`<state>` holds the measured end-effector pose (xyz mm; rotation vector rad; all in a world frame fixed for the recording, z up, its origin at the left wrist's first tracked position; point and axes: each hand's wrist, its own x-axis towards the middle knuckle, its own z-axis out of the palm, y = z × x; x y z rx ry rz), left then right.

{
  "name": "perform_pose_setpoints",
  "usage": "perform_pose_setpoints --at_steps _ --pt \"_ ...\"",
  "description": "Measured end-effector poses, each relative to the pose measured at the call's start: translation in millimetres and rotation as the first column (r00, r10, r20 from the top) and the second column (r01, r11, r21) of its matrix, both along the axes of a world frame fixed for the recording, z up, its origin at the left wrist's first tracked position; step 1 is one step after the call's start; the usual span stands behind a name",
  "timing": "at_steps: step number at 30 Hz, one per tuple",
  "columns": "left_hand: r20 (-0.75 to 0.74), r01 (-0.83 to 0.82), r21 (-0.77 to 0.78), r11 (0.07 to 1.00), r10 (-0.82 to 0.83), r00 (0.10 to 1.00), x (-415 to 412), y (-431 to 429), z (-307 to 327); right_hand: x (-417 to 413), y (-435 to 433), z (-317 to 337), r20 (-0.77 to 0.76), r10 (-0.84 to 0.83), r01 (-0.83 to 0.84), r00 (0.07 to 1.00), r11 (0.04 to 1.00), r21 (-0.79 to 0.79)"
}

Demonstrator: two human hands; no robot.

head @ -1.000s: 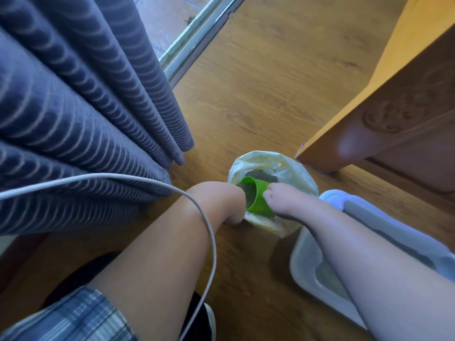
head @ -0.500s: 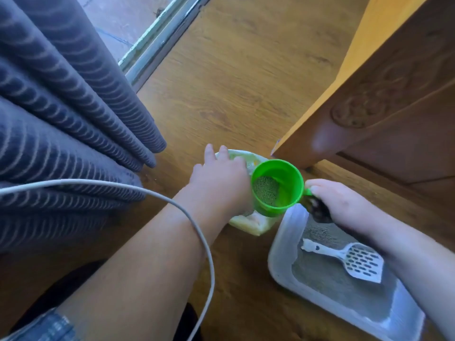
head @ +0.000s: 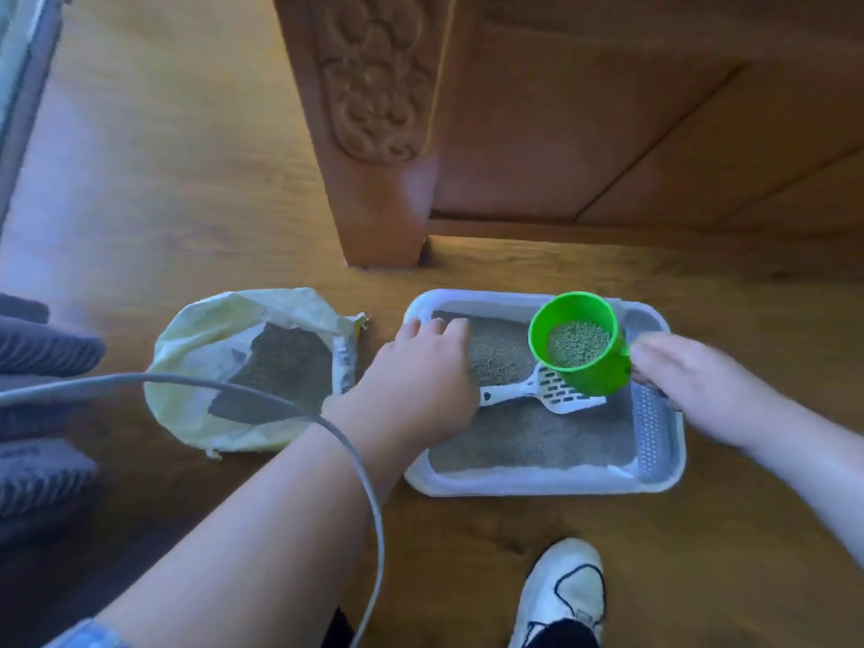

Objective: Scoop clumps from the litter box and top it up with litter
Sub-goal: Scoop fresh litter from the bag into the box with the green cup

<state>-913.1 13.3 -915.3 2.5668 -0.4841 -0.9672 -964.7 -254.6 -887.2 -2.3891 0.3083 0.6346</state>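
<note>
Holding a cup of litter over the box

The right hand [head: 692,385] grips the green cup [head: 577,343] from its right side. Motion blur smears the fingers, and the cup's handle is hidden behind them. The cup hangs tilted over the far right part of the litter box [head: 537,484], with grey-green litter inside it. The cup's base covers part of the blade of the white scoop [head: 547,390], which lies on the litter in the box.

The left hand [head: 421,367] lies over the box's left rim, fingers stretched out flat toward the far corner. It hides the end of the scoop's handle, so whether it touches the handle cannot be told. The two hands are apart, with the cup and scoop between them.

Left of the box, the opened litter bag [head: 248,367] lies on the wooden floor [head: 163,180]. A grey cable [head: 280,399] crosses the bag and the left forearm. A white shoe [head: 565,591] is cut off at the bottom edge.
</note>
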Motion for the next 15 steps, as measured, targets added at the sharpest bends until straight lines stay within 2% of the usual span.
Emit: perform_pose_setpoints --at_steps 4,7,11,15 --pt "-0.099 0.012 0.039 0.999 -0.008 0.995 -4.5 -33.7 -11.7 -22.8 -2.9 -18.8 -0.028 0.033 -0.039 0.999 0.960 -0.276" --pt "-0.126 0.032 0.134 0.991 -0.015 0.992 -5.0 -48.8 -20.5 -20.8 8.8 -32.0 -0.026 0.103 -0.103 0.994 0.867 -0.487" --pt "-0.117 0.043 0.149 0.988 -0.026 0.993 -9.5 -62.5 -24.6 -16.3 19.4 -45.8 0.037 0.193 -0.126 0.980 0.762 -0.635" --pt "-0.130 0.032 0.131 0.991 -0.015 0.991 -7.5 -62.7 -19.9 -10.5 29.2 -48.2 0.033 0.265 -0.175 0.964 0.721 -0.670"
